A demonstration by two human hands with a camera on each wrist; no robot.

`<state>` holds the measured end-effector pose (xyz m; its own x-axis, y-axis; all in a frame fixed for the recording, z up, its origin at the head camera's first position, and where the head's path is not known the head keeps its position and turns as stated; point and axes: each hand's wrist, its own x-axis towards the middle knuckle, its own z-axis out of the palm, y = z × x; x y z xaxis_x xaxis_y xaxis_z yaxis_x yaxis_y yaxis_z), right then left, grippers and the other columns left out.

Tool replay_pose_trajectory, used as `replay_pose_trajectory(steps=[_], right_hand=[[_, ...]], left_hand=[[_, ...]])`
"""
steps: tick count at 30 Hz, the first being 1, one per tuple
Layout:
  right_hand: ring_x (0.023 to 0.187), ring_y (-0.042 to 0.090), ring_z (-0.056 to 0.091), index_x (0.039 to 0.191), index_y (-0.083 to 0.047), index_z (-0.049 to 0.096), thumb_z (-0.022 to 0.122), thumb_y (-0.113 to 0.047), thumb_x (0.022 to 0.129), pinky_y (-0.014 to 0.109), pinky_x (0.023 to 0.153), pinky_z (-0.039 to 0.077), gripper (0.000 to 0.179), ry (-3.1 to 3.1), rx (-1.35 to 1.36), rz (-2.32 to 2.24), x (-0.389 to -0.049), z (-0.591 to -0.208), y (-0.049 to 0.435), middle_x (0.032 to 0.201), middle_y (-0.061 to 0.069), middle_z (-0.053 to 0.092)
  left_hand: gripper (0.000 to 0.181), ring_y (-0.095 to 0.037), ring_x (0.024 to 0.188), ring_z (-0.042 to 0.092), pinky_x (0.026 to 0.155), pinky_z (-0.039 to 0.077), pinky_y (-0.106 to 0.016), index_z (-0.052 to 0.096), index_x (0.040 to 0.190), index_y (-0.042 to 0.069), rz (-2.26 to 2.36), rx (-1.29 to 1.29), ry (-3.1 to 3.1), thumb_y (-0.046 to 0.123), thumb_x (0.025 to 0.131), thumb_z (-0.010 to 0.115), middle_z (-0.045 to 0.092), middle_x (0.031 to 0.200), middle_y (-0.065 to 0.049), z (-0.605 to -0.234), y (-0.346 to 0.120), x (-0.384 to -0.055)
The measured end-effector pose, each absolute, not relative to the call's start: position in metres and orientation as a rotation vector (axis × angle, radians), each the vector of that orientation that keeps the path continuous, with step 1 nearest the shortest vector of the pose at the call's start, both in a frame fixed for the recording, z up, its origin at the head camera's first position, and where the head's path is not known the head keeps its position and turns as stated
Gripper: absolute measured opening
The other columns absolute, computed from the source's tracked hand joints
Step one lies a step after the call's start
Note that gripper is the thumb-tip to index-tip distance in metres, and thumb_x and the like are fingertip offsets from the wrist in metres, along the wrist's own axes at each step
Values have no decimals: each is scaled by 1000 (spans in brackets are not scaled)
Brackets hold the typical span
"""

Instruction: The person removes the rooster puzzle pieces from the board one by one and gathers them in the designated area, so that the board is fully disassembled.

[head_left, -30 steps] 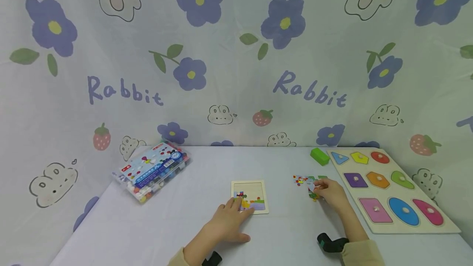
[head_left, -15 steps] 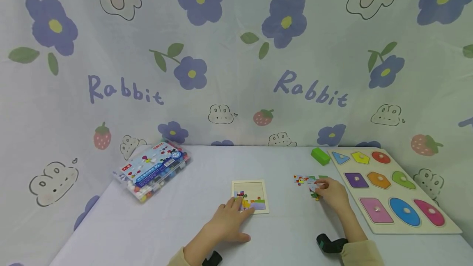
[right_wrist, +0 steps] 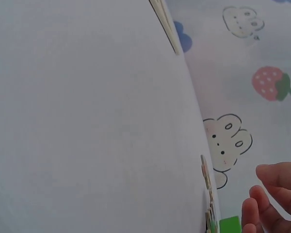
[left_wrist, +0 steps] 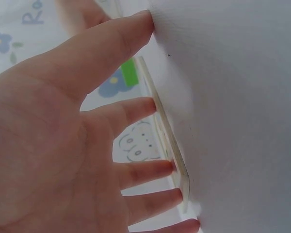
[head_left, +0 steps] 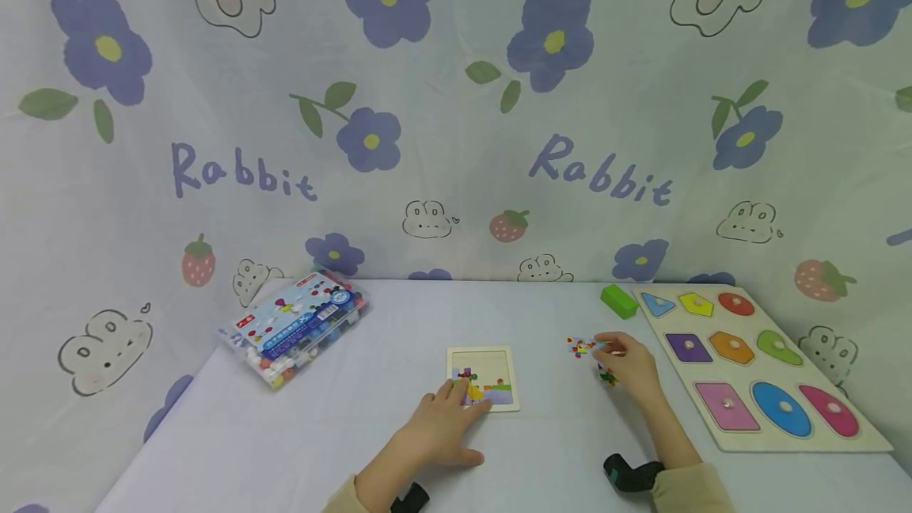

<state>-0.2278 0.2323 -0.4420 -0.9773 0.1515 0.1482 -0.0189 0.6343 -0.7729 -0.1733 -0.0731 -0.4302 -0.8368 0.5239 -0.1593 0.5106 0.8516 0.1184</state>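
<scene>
My left hand is spread flat, its fingertips resting on a small square wooden puzzle tray. Coloured pieces fill the tray's lower part; bare wood shows above. In the left wrist view the fingertips touch the tray's edge, and the thumb is apart from it. My right hand is over loose jigsaw pieces, its fingers loosely bent and partly hiding them. No piece shows between the fingers in the right wrist view; more pieces lie below them.
A green block lies behind the right hand. To the right is a large shape board with knobbed pieces. A clear box of coloured beads stands at the back left. A patterned curtain hangs behind the table.
The right hand has shifted slightly left over the loose pieces, covering some that showed before. The left hand stays on the tray.
</scene>
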Motion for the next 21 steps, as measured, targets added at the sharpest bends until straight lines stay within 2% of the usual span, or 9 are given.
replay_pose_trajectory(steps=[3,10,16,21], right_hand=[[91,28,60,111,1,62,64,-10,85,30,74,46,28,-2635,-103,1317,-229,-442,224,96,16,65],[80,14,57,108,-1,64,66,-10,83,24,54,46,26,-2587,-93,1509,-233,-445,205,92,10,63],[76,12,55,106,-2,64,66,-9,82,24,54,45,26,-2583,-40,1556,-233,-445,189,88,8,63],[74,13,54,104,-2,65,68,-7,81,23,54,44,24,-2586,6,1566,-235,-446,172,86,7,63]], left_hand=[[70,-38,127,37,92,39,-54,49,133,30,112,807,2850,55,71,70,40,139,-14,-430,-73,-173],[70,-39,127,38,97,34,-55,50,133,30,112,821,2863,55,71,71,43,137,-13,-430,-74,-172],[70,-37,126,39,101,29,-55,50,132,28,78,851,2879,55,71,71,45,136,-13,-428,-73,-171],[73,-31,125,40,101,30,-51,50,133,27,2,861,2905,57,70,70,46,135,-11,-426,-72,-169]])
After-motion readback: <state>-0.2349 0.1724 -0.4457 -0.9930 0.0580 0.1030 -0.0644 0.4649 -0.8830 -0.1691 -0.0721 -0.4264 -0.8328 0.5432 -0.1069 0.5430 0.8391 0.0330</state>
